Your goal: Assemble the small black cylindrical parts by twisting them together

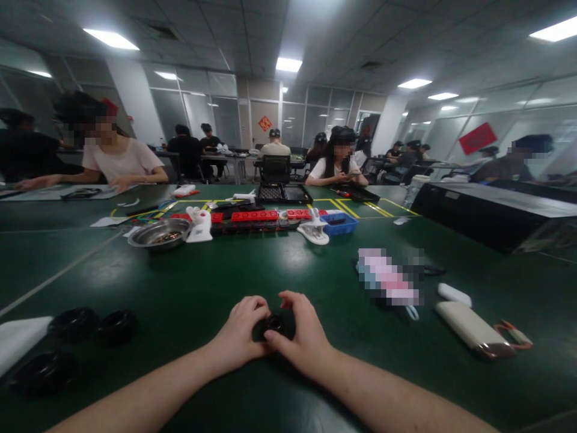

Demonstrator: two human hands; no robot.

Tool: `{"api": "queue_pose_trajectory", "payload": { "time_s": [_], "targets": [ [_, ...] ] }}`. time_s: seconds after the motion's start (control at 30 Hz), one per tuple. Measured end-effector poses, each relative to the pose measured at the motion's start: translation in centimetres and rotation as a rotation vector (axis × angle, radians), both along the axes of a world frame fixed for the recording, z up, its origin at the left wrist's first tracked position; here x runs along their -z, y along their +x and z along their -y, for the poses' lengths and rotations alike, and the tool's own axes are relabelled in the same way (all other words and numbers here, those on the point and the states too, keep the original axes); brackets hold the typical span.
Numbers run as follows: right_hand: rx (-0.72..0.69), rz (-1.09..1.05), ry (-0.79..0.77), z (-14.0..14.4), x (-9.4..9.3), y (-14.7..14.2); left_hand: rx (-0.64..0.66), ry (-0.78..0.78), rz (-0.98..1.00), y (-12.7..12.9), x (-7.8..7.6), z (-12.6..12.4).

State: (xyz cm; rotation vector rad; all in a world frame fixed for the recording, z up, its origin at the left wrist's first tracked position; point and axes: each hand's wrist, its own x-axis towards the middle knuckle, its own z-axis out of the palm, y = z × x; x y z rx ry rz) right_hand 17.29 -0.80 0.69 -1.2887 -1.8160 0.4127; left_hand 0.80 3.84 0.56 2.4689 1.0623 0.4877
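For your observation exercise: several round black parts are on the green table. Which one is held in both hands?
The small black part at bottom centre, gripped between left hand and right hand; the other black rings lie untouched at far left.

Small black round part (274,325) with central hole, low on the green table (202,282).
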Motion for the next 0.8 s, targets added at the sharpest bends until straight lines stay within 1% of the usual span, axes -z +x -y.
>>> {"api": "queue_pose_trajectory", "payload": {
  "time_s": [0.07,0.1,0.2,0.27,0.33,0.43,0.5,0.57,0.7,0.73,0.8],
  "targets": [
    [0.014,0.012,-0.021,-0.11,0.12,-0.01,0.0,-0.009,0.012,-0.03,-0.14,0.1],
    [-0.008,0.007,-0.023,-0.12,0.15,0.03,0.0,-0.011,0.017,-0.04,-0.19,0.13],
    [-0.144,-0.03,0.007,0.0,0.08,0.21,0.015,-0.015,0.021,-0.06,-0.13,0.0],
    [-0.185,-0.037,0.03,0.08,-0.01,0.3,0.024,-0.015,0.019,-0.11,0.1,-0.2],
    [-0.133,-0.035,0.042,0.1,-0.06,0.29,0.019,-0.012,0.014,-0.16,0.38,-0.38],
    [-0.005,-0.021,0.036,0.04,-0.07,0.05,0.009,-0.006,0.015,-0.21,0.59,-0.42],
    [0.029,-0.001,0.017,0.03,-0.08,-0.15,0.01,-0.011,0.015,-0.2,0.52,-0.33],
    [-0.007,0.013,0.006,0.09,-0.16,-0.28,0.013,-0.014,0.016,-0.19,0.4,-0.23],
    [-0.167,0.021,0.048,0.18,-0.37,-0.02,0.03,-0.005,0.025,-0.24,0.45,-0.24],
    [-0.17,0.021,0.068,0.14,-0.37,0.1,0.03,0.0,0.027,-0.27,0.52,-0.28],
    [-0.111,0.011,0.107,-0.04,-0.26,0.31,0.029,0.007,0.028,-0.33,0.66,-0.3]
  ]
}}
